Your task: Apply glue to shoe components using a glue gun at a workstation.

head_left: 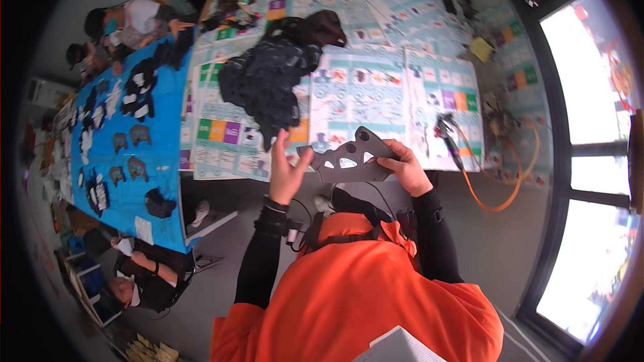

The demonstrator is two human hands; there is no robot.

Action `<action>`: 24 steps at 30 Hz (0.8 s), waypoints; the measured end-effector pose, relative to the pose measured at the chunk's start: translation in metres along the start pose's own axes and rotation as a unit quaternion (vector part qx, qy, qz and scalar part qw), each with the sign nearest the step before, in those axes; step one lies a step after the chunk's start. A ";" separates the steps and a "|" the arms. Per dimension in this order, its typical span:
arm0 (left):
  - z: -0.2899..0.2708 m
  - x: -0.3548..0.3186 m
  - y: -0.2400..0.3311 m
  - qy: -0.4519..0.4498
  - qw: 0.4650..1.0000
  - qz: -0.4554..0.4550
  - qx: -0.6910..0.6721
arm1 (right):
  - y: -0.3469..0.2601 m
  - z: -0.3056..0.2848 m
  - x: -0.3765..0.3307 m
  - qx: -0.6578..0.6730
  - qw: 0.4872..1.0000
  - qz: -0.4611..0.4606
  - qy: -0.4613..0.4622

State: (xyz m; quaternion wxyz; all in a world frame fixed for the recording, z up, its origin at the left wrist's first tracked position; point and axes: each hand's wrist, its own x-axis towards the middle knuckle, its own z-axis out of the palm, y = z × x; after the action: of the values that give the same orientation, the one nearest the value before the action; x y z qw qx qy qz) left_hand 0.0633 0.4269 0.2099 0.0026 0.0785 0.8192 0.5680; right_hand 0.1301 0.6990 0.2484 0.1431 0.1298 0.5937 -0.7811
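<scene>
A dark grey molded plastic part (pixel 355 164), with a curved edge, round holes and several see-through openings, is held up in front of me just over the table's near edge. My right hand (pixel 407 166) grips its right end, thumb on the near face. My left hand (pixel 288 169) is at the part's left end with fingers stretched apart; the thumb is close to that end, and whether it touches I cannot tell. Beyond my left hand lies a heap of similar dark parts (pixel 265 80) on the table.
Printed sheets (pixel 359 104) cover the table. At its right, a hand tool (pixel 448 137) lies beside an orange air hose (pixel 493 208). On the left, a blue table (pixel 161 167) carries several dark parts. A seated person (pixel 151 271) and other people (pixel 137 20) are around it.
</scene>
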 end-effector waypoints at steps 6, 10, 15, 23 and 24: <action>0.048 -0.019 0.013 -0.375 0.857 -0.262 -0.237 | -0.004 -0.050 -0.075 -0.045 0.997 0.017 0.067; 0.100 -0.024 0.012 -0.348 0.876 -0.248 -0.224 | 0.029 -0.097 -0.087 -0.016 0.986 0.075 0.149; 0.158 0.001 -0.017 -0.284 0.896 -0.272 -0.207 | 0.072 -0.179 -0.046 -0.052 0.966 0.056 0.248; 0.224 0.043 -0.054 -0.206 0.900 -0.299 -0.241 | 0.090 -0.271 0.028 -0.602 0.737 -0.016 0.307; 0.232 0.043 -0.063 -0.195 0.918 -0.292 -0.183 | 0.083 -0.271 0.034 -0.624 0.726 0.026 0.288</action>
State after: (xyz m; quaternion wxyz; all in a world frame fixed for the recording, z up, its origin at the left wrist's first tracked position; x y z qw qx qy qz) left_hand 0.0343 0.6268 0.0728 0.3425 -0.0568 0.6708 0.6554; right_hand 0.1394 0.9367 0.0910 0.0342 0.2448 0.9565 -0.1552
